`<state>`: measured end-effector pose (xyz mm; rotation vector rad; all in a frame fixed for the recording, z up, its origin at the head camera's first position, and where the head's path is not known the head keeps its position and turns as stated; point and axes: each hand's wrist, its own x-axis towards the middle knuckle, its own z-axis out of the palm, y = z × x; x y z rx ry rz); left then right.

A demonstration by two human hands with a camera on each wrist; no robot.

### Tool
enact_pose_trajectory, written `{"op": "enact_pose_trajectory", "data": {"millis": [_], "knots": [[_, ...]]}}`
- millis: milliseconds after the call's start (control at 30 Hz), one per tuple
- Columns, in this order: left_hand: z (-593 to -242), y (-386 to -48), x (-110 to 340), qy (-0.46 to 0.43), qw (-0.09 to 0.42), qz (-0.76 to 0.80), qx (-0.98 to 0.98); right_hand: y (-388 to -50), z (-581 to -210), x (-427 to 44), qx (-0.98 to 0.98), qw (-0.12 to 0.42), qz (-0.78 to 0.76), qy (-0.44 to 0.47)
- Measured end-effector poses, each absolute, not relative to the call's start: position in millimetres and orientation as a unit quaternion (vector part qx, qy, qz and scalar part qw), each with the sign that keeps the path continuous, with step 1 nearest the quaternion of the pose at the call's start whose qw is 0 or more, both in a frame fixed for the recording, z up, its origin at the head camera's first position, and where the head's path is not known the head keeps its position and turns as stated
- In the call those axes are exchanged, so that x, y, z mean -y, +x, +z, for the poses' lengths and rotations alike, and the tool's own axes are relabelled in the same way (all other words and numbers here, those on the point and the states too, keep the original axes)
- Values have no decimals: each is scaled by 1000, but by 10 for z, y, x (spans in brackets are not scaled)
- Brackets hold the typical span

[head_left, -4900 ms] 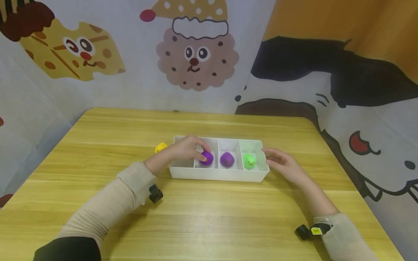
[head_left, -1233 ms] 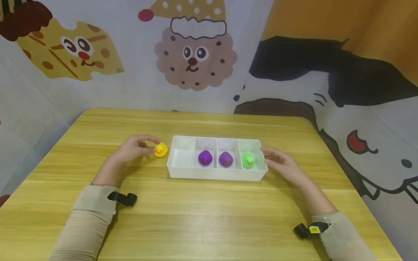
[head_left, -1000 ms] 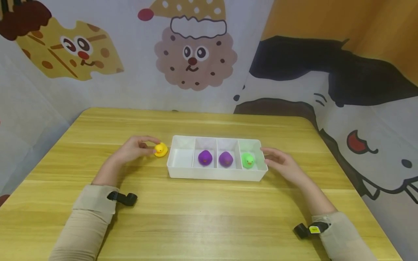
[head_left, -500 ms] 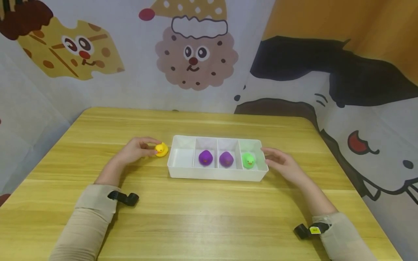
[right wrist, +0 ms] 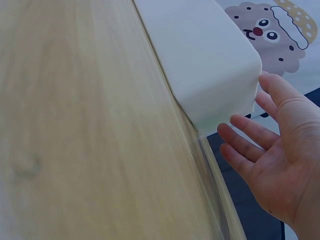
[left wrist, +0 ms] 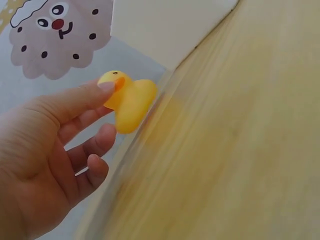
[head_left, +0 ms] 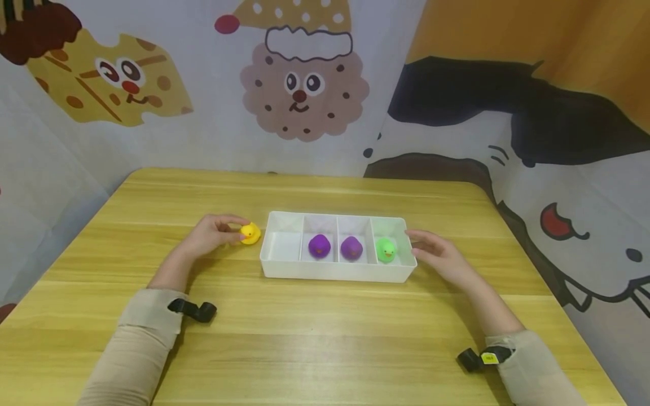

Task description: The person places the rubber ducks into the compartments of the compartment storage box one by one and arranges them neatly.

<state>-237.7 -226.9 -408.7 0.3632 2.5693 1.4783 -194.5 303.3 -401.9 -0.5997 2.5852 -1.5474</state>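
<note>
My left hand (head_left: 210, 234) pinches a yellow rubber duck (head_left: 251, 233) on the table, just left of a white divided box (head_left: 335, 272). In the left wrist view the thumb lies against the duck's head (left wrist: 111, 85), with the other fingers loosely bent. A dark purple rubber duck (head_left: 319, 246) sits in the box's second compartment from the left, a lighter purple one (head_left: 351, 248) in the third. The rightmost compartment holds a green duck (head_left: 386, 250); the leftmost holds nothing. My right hand (head_left: 443, 256) touches the box's right end with relaxed fingers.
The box stands in the middle of a wood-grain table (head_left: 325, 338). Behind the table hangs a cloth (head_left: 203, 146) printed with cartoon food and an animal. Each sleeve cuff carries a small black camera.
About five seconds ago my left hand held the dark purple duck in the second compartment. It let go, moved left and now pinches the yellow duck. My right hand stays put.
</note>
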Motion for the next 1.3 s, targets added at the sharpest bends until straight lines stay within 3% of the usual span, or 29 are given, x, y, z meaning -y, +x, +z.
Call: {"op": "enact_pose_trajectory", "data": {"millis": [1300], "knots": [[-3610,-2182,2099,182,21,526,-831,-1935,-4004,-3036,-847,40,-496,-186]]}}
